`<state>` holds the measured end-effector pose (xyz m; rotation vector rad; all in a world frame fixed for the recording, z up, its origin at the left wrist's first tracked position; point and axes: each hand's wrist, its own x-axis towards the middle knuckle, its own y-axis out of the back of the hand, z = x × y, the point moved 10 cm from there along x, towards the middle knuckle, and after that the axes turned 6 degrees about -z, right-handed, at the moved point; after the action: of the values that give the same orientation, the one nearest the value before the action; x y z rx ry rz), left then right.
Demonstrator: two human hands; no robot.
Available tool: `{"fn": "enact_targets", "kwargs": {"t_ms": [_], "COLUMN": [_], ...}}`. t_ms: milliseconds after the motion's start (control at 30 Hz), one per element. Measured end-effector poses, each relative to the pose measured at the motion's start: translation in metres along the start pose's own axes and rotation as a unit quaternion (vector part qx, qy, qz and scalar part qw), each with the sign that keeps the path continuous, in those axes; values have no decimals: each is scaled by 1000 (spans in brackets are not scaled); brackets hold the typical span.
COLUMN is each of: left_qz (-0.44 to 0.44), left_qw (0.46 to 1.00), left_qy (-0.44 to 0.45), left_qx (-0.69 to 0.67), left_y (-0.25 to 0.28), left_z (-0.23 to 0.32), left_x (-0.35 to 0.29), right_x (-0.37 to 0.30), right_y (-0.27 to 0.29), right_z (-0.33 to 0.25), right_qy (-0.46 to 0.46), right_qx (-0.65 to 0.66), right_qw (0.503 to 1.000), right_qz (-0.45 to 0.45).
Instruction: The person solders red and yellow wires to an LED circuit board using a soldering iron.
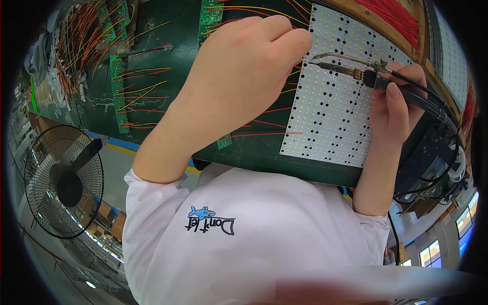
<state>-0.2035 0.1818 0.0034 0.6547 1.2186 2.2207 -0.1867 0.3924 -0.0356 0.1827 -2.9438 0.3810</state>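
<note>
Currently, right grip (392, 109) clamped on soldering iron (370, 78); left grip (259, 58) curled, fingertips hidden, cannot tell if holding; white panel (333, 109) between.

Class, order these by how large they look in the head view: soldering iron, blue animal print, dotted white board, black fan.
Largest to smallest:
1. dotted white board
2. black fan
3. soldering iron, held in the right hand
4. blue animal print

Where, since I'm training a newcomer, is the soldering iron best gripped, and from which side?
Probably take the soldering iron by its dark handle, from the right, as the right hand does: its bare metal shaft points left over the white board, while the cable leaves the rear.
</note>
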Motion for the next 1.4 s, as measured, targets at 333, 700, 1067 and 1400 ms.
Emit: {"fn": "enact_targets", "kwargs": {"t_ms": [333, 700, 1067, 1400], "left_qz": [-4, 1, 90, -91], "left_qw": [999, 999, 996, 972], "left_qy": [-14, -9, 1, 215], "left_qx": [-40, -50, 2, -18], "left_y": [-6, -5, 46, 62], "left_z": [-2, -2, 5, -76], "left_x": [2, 3, -4, -51], "right_x": [-2, -1, 1, -2], "right_y": [-8, 0, 3, 15], "right_z": [1, 2, 1, 4], "right_qy": [-18, -9, -17, -17], "right_qx": [-29, -18, 59, 106], "right_qw": [999, 1000, 998, 994], "right_qz": [-33, 5, 0, 35]}}
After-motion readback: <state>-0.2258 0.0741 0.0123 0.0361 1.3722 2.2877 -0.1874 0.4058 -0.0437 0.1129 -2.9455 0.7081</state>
